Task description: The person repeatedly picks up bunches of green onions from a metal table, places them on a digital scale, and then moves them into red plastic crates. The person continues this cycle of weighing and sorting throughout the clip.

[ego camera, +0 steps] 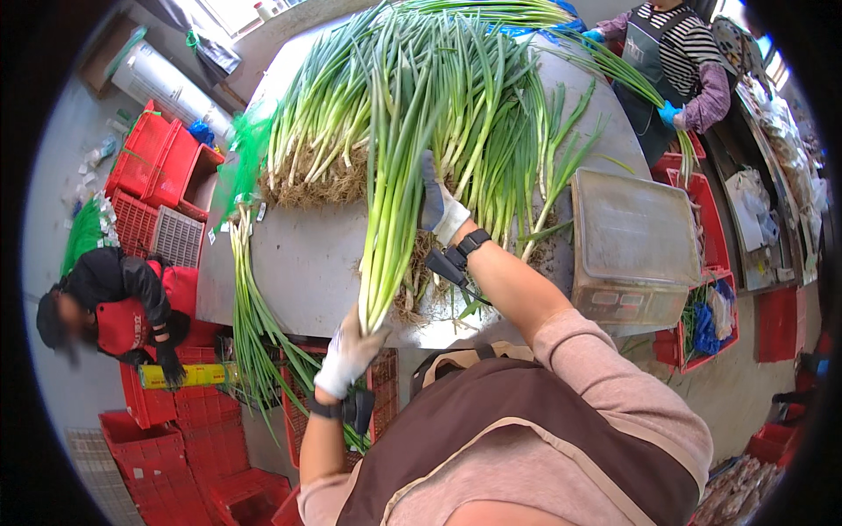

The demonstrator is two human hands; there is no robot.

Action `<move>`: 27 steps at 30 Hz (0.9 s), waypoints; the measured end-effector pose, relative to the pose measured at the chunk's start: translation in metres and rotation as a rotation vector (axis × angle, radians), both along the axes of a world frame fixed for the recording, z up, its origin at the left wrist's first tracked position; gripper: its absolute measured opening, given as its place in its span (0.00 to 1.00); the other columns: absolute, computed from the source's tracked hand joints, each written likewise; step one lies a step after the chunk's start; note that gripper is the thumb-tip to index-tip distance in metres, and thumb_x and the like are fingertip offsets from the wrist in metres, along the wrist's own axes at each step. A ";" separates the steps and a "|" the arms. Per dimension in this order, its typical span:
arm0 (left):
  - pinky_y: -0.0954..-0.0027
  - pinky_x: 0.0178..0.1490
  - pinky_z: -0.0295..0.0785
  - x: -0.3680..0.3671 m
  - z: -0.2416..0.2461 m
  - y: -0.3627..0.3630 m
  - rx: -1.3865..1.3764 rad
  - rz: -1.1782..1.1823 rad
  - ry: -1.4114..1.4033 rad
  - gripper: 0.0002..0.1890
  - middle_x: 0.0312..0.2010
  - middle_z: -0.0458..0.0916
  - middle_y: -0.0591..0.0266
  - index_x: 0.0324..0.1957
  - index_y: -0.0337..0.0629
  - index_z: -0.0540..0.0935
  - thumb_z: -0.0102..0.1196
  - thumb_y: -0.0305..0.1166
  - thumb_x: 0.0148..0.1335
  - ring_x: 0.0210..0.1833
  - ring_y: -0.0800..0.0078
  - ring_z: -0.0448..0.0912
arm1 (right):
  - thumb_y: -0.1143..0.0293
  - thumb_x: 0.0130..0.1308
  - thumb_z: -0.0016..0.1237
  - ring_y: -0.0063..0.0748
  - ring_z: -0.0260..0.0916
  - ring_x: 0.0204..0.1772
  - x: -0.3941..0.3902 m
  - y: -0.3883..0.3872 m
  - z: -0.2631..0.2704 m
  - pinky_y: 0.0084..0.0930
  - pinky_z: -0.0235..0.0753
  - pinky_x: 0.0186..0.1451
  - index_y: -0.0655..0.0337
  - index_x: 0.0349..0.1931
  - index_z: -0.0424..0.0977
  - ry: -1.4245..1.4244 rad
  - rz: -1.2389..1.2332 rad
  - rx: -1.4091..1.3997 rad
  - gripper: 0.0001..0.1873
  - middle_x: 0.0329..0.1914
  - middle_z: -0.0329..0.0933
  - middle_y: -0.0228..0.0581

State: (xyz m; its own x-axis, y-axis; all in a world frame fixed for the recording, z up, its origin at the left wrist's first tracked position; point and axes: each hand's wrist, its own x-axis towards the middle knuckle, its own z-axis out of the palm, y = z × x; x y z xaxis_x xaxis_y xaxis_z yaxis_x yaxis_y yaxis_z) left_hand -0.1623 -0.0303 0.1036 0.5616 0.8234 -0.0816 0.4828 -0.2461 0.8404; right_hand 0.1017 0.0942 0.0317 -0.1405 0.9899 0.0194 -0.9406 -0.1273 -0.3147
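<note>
My gloved left hand (350,350) is closed around the pale lower ends of a bunch of green onions (395,223), which stretches away from me over the metal table. The gloved right hand (439,200) lies against the right side of this bunch, thumb up; whether its hidden fingers grip the stalks is unclear. Beyond it a large heap of green onions (329,112) with brown roots covers the far part of the table (302,250). More rooted stalks (506,171) lie to the right. A smaller bunch (247,289) hangs over the table's near left edge.
A weighing scale (635,227) stands at the table's right. Green net bags (250,148) lie at the left edge. Red crates (154,158) are stacked at the left. One co-worker (131,302) bends at the left; another (671,66), upper right, holds green onions.
</note>
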 end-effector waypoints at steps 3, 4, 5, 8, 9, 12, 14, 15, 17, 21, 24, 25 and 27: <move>0.53 0.40 0.71 -0.048 -0.004 -0.043 0.317 0.073 0.532 0.19 0.29 0.78 0.48 0.47 0.41 0.74 0.61 0.32 0.52 0.35 0.47 0.76 | 0.33 0.55 0.47 0.39 0.74 0.55 0.002 -0.009 -0.012 0.40 0.76 0.58 0.57 0.61 0.66 -0.023 -0.071 0.075 0.42 0.56 0.74 0.41; 0.54 0.44 0.72 -0.063 -0.006 -0.055 0.481 0.071 0.530 0.20 0.30 0.78 0.49 0.46 0.41 0.74 0.61 0.29 0.49 0.37 0.49 0.77 | 0.33 0.55 0.47 0.39 0.74 0.55 0.004 -0.013 -0.013 0.40 0.75 0.59 0.57 0.62 0.65 -0.023 -0.047 0.110 0.43 0.56 0.74 0.41; 0.55 0.51 0.71 -0.074 -0.011 -0.063 0.571 0.083 0.586 0.21 0.32 0.78 0.50 0.46 0.41 0.75 0.61 0.25 0.46 0.40 0.51 0.76 | 0.33 0.55 0.47 0.39 0.73 0.56 0.006 -0.019 -0.013 0.40 0.74 0.60 0.57 0.63 0.64 -0.045 -0.049 0.105 0.44 0.56 0.74 0.41; 0.55 0.58 0.67 -0.095 -0.023 -0.079 0.760 0.068 0.650 0.21 0.33 0.77 0.52 0.46 0.40 0.75 0.60 0.24 0.45 0.41 0.53 0.75 | 0.36 0.59 0.46 0.45 0.65 0.65 0.022 -0.044 -0.005 0.47 0.69 0.65 0.56 0.66 0.60 0.031 -0.032 0.263 0.42 0.65 0.65 0.41; 0.55 0.60 0.67 -0.097 -0.027 -0.080 0.729 0.049 0.701 0.22 0.33 0.77 0.52 0.47 0.40 0.75 0.60 0.24 0.45 0.40 0.53 0.75 | 0.37 0.60 0.46 0.47 0.62 0.67 0.030 -0.054 -0.001 0.49 0.67 0.66 0.55 0.67 0.59 0.056 -0.050 0.293 0.41 0.67 0.62 0.41; 0.52 0.61 0.65 -0.083 -0.038 -0.068 0.778 -0.034 0.642 0.24 0.34 0.77 0.54 0.47 0.39 0.75 0.61 0.24 0.42 0.41 0.55 0.75 | 0.42 0.64 0.45 0.50 0.56 0.70 0.077 -0.089 0.014 0.52 0.60 0.70 0.52 0.68 0.56 0.070 -0.169 0.342 0.37 0.70 0.58 0.41; 0.51 0.62 0.65 -0.057 -0.047 -0.048 0.840 -0.111 0.599 0.25 0.35 0.77 0.54 0.47 0.40 0.75 0.61 0.25 0.42 0.42 0.56 0.75 | 0.47 0.67 0.44 0.49 0.55 0.71 0.117 -0.120 0.022 0.52 0.56 0.72 0.52 0.68 0.56 0.068 -0.268 0.353 0.34 0.70 0.58 0.40; 0.51 0.62 0.65 -0.041 -0.051 -0.035 0.868 -0.158 0.600 0.25 0.36 0.78 0.55 0.47 0.40 0.75 0.62 0.26 0.42 0.43 0.56 0.75 | 0.52 0.68 0.45 0.48 0.57 0.70 0.139 -0.138 0.027 0.52 0.59 0.71 0.53 0.68 0.57 0.063 -0.321 0.375 0.31 0.69 0.60 0.40; 0.50 0.63 0.64 0.001 -0.059 -0.008 0.914 -0.274 0.505 0.25 0.37 0.78 0.54 0.48 0.41 0.74 0.62 0.26 0.43 0.44 0.55 0.75 | 0.57 0.70 0.44 0.47 0.61 0.68 0.182 -0.177 0.036 0.50 0.63 0.69 0.53 0.67 0.57 -0.057 -0.518 0.294 0.28 0.68 0.62 0.40; 0.50 0.65 0.62 0.105 -0.061 0.026 0.965 -0.504 0.384 0.26 0.40 0.77 0.55 0.48 0.42 0.73 0.63 0.27 0.43 0.48 0.54 0.73 | 0.60 0.69 0.47 0.43 0.67 0.63 0.256 -0.272 0.048 0.47 0.66 0.67 0.55 0.67 0.57 -0.129 -0.814 0.268 0.29 0.64 0.66 0.39; 0.51 0.65 0.63 0.182 -0.048 0.040 1.009 -0.659 0.301 0.32 0.46 0.75 0.53 0.52 0.43 0.72 0.66 0.23 0.39 0.53 0.50 0.71 | 0.62 0.69 0.46 0.42 0.67 0.63 0.307 -0.332 0.052 0.47 0.65 0.67 0.56 0.66 0.58 -0.186 -0.957 0.336 0.27 0.63 0.66 0.39; 0.51 0.64 0.63 0.208 -0.046 0.039 1.029 -0.661 0.222 0.33 0.47 0.74 0.54 0.53 0.43 0.72 0.65 0.21 0.39 0.55 0.51 0.71 | 0.62 0.69 0.46 0.41 0.67 0.63 0.316 -0.350 0.049 0.47 0.65 0.67 0.56 0.66 0.58 -0.168 -1.011 0.273 0.27 0.63 0.67 0.38; 0.50 0.62 0.64 0.256 -0.041 0.038 1.104 -0.745 0.214 0.36 0.45 0.74 0.52 0.55 0.43 0.71 0.66 0.23 0.38 0.53 0.50 0.71 | 0.62 0.69 0.46 0.39 0.67 0.63 0.335 -0.392 0.043 0.44 0.68 0.66 0.57 0.64 0.62 -0.192 -1.111 0.230 0.25 0.62 0.68 0.38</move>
State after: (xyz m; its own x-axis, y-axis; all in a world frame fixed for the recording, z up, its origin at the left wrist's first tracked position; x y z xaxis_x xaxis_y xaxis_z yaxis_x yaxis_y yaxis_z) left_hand 0.0939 0.0074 0.0621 0.9600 0.0227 0.2790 0.0351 -0.9986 -0.0396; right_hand 0.4366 -0.2977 0.0746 0.7875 0.5447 0.2882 -0.4312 0.8212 -0.3737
